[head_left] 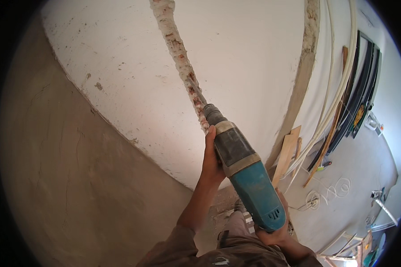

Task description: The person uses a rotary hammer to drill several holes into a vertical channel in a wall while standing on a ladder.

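Drill (254, 189) points its bit (199, 95) into the groove (178, 53) in the wall (245, 58). I judge it heavy, rigid; my left grip (214, 161) cups its front, my right grip (274, 235) its rear, sound holds.

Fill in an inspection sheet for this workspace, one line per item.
Surface: white wall, marked, cut by a rough groove with reddish patches.
Job's things: teal-and-black power drill, its bit at the groove.
Clutter: wooden boards and long dark bars at right.
Hands: left hand grips the drill's front; right hand holds its rear.
Cables: coiled white cable on the floor; drill cord not discernible.
Surroundings: grey-brown surface at left, cracked.
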Demonstrator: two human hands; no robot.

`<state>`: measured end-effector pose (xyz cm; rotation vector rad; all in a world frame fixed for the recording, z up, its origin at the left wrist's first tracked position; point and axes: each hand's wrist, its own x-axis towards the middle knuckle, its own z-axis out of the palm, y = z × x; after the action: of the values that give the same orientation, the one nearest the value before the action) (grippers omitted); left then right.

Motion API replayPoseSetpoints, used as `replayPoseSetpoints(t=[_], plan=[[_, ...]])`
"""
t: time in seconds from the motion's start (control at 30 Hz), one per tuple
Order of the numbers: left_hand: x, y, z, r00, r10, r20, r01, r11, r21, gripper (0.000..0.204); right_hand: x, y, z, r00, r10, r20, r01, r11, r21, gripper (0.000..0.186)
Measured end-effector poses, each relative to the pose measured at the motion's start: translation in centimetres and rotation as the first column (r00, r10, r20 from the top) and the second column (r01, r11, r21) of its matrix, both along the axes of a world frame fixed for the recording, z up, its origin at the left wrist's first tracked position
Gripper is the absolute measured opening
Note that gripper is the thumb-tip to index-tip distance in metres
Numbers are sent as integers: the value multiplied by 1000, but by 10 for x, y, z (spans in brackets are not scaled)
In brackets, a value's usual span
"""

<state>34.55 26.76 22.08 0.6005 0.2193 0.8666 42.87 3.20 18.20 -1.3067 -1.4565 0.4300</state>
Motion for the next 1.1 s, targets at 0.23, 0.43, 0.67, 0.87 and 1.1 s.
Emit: replayPoseSetpoints(t=[0.23,0.43,0.67,0.87,1.1], plan=[[16,-6,29,999,26,25,-26,1000,-1,44,20,-5,12,983,-61,-174,49,996,-70,92],[26,7,52,989,7,151,-3,1000,-25,45,37,1,55,921,-7,-389,-29,996,-85,95],[45,18,103,949,-44,313,84,990,-116,46,58,9,165,951,-21,-308,7,999,-47,98],[50,42,157,840,-9,542,-90,983,157,59,52,59,307,991,-52,122,54,998,-16,52],[76,56,196,751,105,652,-120,993,-21,74,67,94,405,908,419,12,-390,856,-340,50]])
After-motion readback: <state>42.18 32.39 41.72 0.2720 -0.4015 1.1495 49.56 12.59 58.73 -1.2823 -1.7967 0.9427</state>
